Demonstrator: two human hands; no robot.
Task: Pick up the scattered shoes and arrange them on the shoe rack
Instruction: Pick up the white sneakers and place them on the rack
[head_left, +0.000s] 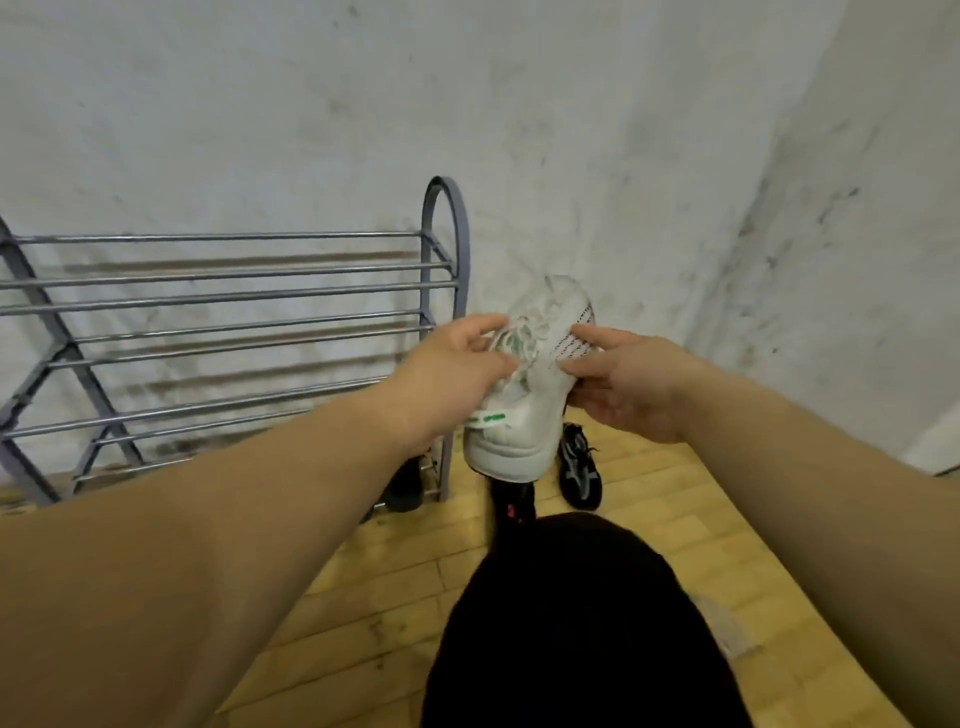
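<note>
Your left hand (452, 369) curls over the laced top of the white sneaker (519, 431), with the fingers wrapped onto its left side. Your right hand (628, 389) pinches the opposite side, fingertips on the knit upper and thumb lower down. Both hands are gripping it, so the sneaker hangs in the air between them, heel toward you and toe pointing away at the wall.

To place it well, hold it by the sides rather than the laces so it cannot swing. Level the sole before you lower it. Turn to your left and bring it across to the shoe rack (234, 297), which stands just beside the sneaker, its arched end frame nearest your left hand. The shelves are only thin rails, so I'd set the sole across two of them and let go once it sits steady. A tilted shoe would probably slip through the gap.

Below your hands, a dark shoe with grey trim (579, 470) lies on the wooden floor (363, 597). Another dark shoe (405, 486) sits at the foot of the rack, and a third with a red mark (511, 506) lies under the sneaker.
</note>
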